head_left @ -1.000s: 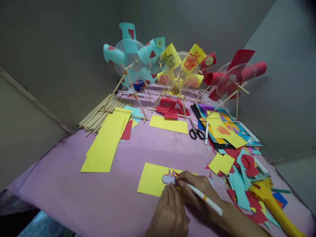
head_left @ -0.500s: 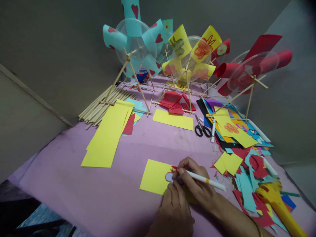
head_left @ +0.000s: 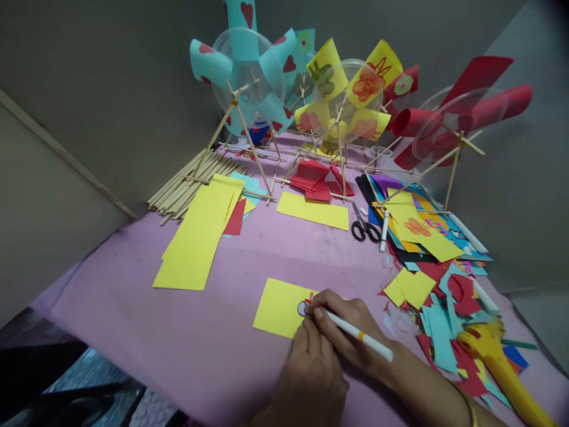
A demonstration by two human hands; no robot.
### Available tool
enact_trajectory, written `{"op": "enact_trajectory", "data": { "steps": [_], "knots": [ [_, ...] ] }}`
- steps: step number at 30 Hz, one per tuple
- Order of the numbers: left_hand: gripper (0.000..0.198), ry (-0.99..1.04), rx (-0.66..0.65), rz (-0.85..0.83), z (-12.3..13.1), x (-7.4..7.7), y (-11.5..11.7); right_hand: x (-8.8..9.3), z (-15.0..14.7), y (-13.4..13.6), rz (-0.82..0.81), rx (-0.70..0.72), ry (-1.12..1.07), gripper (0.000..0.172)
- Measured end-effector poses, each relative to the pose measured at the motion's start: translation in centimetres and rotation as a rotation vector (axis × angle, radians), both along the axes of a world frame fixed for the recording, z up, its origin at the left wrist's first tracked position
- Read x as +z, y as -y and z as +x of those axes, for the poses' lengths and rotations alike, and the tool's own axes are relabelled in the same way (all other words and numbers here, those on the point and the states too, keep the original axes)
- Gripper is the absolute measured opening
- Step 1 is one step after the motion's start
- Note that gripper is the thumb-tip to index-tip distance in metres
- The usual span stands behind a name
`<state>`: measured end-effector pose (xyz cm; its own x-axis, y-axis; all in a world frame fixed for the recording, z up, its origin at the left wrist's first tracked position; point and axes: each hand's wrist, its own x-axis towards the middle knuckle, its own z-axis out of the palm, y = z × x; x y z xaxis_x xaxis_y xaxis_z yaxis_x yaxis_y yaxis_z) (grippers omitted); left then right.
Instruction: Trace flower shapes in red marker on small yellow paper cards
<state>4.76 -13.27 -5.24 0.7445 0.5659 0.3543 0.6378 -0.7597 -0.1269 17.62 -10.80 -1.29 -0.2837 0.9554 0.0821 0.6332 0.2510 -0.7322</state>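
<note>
In the head view my right hand [head_left: 344, 323] grips a white marker [head_left: 364, 339] with an orange band. Its tip end is hidden behind my fingers, close to a small drawn or cut shape [head_left: 303, 308] with a pale middle, dark outline and red marks above it. That shape sits on a yellow paper strip [head_left: 275, 305]. My left hand [head_left: 313, 367] presses the strip's lower edge to the table with bent fingers held together, touching my right hand. The strip's right part is hidden beneath both hands.
Paper-bladed pinwheels on stick frames, blue [head_left: 244, 77], yellow [head_left: 344, 98] and red [head_left: 462, 118], stand behind. Yellow strips [head_left: 195, 243] and sticks [head_left: 186, 184] lie left. Scissors [head_left: 365, 230], paper scraps [head_left: 440, 338] and a yellow glue gun [head_left: 502, 362] lie right.
The view has shifted slightly. My right hand has moved a little left over the shape, and the marker's back end has swung lower. My left hand still presses the strip.
</note>
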Motion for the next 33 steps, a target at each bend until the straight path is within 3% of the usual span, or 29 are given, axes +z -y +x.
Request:
{"op": "enact_trajectory", "data": {
  "steps": [6,13,26,33],
  "knots": [
    [0.058,0.038,0.019,0.010,0.1,0.9,-0.2,0.4,-0.2,-0.1,-0.099,-0.074,-0.088,0.015],
    [0.073,0.023,0.086,-0.001,0.5,0.9,0.2,-0.6,-0.6,-0.4,-0.075,-0.299,-0.324,0.016],
    [0.058,-0.088,0.089,-0.027,0.5,0.8,0.6,-1.0,-0.9,-0.9,-0.167,-0.212,-0.301,0.017],
    [0.062,-0.116,0.078,-0.022,0.4,0.5,0.7,-1.0,-1.0,-0.9,-0.177,-0.174,-0.303,0.019]
  ]
}}
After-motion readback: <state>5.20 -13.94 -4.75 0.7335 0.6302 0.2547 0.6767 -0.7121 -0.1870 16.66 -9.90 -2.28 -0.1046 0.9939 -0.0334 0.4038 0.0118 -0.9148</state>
